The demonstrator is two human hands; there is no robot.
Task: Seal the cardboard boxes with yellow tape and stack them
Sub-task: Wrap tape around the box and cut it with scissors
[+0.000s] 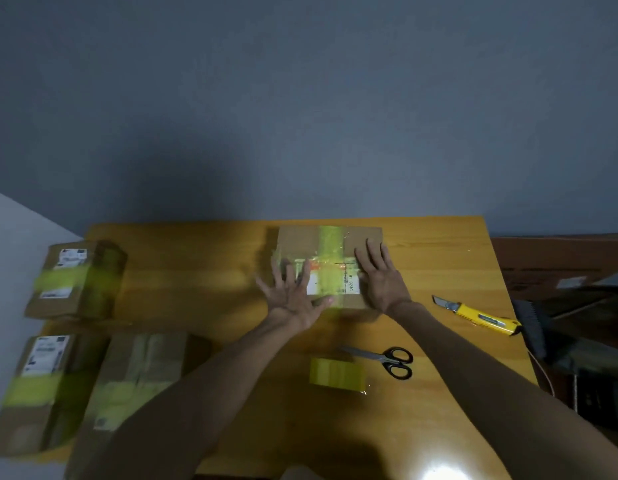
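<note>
Head view. A cardboard box (300, 239) lies flat at the far middle of the wooden surface (196, 271). A strip of yellow tape (331, 237) runs across the box top from its far edge to its near edge, passing over a white printed label (333, 284).

The left hand (293, 289) lies palm down on the left part of the box top. Its fingers are spread and straight and its thumb is at the near edge, so its grip is open and holds nothing. The right hand (378, 275) lies palm down on the right part of the box top with its fingers straight and together. Its grip is likewise open, and it presses rather than clasps.

A roll of yellow tape (335, 372) stands on the surface nearer than the box, with black-handled scissors (387, 360) just to its right. A yellow utility knife (477, 317) lies near the right edge, well apart from the box.

Three further cardboard boxes sit at the left edge, each crossed by a yellow band and all blurred. One is far (75, 278), one near (41, 386), and the third (138, 372) lies just right of the near one. They lie side by side, not stacked.
</note>
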